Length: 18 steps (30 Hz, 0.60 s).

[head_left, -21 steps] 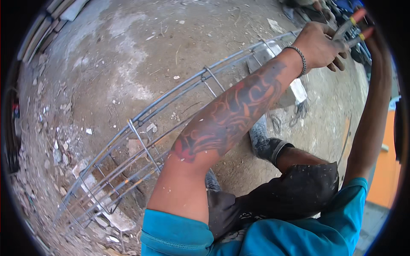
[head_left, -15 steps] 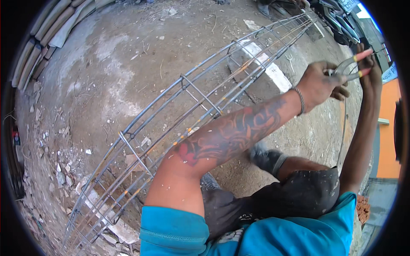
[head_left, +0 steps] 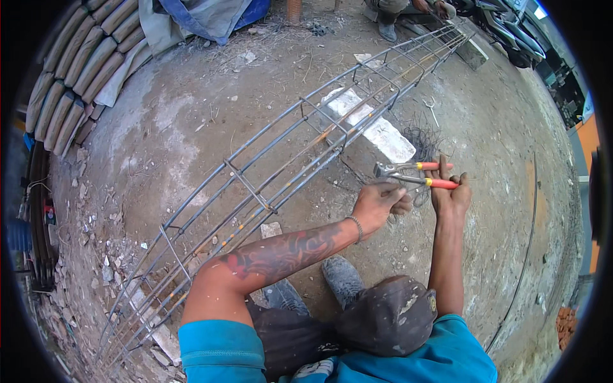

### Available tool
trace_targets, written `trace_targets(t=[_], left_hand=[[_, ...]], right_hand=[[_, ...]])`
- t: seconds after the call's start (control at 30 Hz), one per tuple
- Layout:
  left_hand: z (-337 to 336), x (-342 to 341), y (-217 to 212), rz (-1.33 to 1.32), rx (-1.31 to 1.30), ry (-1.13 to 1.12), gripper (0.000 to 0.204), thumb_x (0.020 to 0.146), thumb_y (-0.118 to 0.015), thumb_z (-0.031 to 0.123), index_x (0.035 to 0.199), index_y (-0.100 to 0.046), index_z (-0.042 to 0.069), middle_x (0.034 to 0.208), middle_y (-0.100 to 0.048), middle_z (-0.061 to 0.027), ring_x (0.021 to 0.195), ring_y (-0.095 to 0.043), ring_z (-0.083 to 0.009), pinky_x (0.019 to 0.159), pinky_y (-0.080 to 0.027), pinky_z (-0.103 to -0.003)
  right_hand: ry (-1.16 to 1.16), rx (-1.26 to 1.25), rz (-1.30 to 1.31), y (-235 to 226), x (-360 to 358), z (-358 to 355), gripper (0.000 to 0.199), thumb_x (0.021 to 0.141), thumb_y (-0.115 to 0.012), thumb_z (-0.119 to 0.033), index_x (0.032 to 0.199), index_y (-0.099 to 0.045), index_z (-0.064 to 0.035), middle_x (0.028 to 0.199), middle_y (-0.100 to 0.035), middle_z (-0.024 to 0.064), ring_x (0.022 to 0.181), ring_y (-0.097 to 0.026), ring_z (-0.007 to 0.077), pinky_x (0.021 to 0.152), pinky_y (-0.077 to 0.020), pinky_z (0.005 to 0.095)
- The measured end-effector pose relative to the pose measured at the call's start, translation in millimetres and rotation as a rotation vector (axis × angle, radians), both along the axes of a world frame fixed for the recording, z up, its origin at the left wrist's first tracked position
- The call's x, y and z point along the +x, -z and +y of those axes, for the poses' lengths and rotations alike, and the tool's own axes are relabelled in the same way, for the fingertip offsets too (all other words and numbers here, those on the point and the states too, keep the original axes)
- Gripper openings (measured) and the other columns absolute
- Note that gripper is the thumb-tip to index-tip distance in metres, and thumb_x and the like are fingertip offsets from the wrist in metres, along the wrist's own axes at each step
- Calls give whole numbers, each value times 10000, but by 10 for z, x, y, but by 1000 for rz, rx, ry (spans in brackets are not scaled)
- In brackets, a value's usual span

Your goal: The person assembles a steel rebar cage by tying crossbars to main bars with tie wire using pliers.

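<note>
My right hand [head_left: 451, 191] is closed round the red and yellow handles of a pair of pincers [head_left: 399, 171], whose jaws point left and stand apart from the bars. My left hand [head_left: 382, 204] is pinched closed just below the jaws. What its fingertips hold is too small to make out, though thin wire [head_left: 419, 196] loops between the two hands. To the left of my hands a long rebar cage [head_left: 255, 191] of lengthwise bars and square stirrups runs diagonally across the ground.
A white block [head_left: 393, 142] lies under the cage, with a tangle of thin wire [head_left: 421, 135] beside it. Another person [head_left: 391, 13] is at the cage's far end, near a parked motorcycle [head_left: 511, 38]. Stacked sacks [head_left: 96, 60] stand at the far left. A long thin rod [head_left: 525, 255] lies on the right.
My view has shifted, showing more of the far ground. Both hands and the pincers have come down and left in the picture, and the left hand now sits below the jaws.
</note>
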State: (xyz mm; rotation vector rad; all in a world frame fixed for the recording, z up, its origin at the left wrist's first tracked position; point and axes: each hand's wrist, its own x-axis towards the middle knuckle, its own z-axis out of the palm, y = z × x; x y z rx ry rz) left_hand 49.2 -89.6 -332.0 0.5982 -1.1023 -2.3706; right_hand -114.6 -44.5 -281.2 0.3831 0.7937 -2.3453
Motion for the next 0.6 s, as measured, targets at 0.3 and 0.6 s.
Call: trace_targets(t=[0.3, 0.6], left_hand=[[146, 216, 704, -501, -319, -14, 396, 967, -444, 307, 896, -601, -50, 739, -644, -102, 580, -596, -155, 575, -488, -293], [220, 588, 177, -664, -887, -98, 297, 941, -430, 246, 941, -597, 0, 905, -512, -184, 875, -519, -353, 797, -428, -399]], right_hand=[[-143, 250, -196, 1351, -511, 565, 406, 974, -300, -426, 1183, -292, -78, 1355, -389, 254, 1273, -366, 369, 1028, -248, 571], [-376, 786, 1175, 1379, 122, 644, 613, 837, -624, -224, 1343, -358, -4, 1329, -424, 186, 1227, -399, 323, 998, -342, 381]])
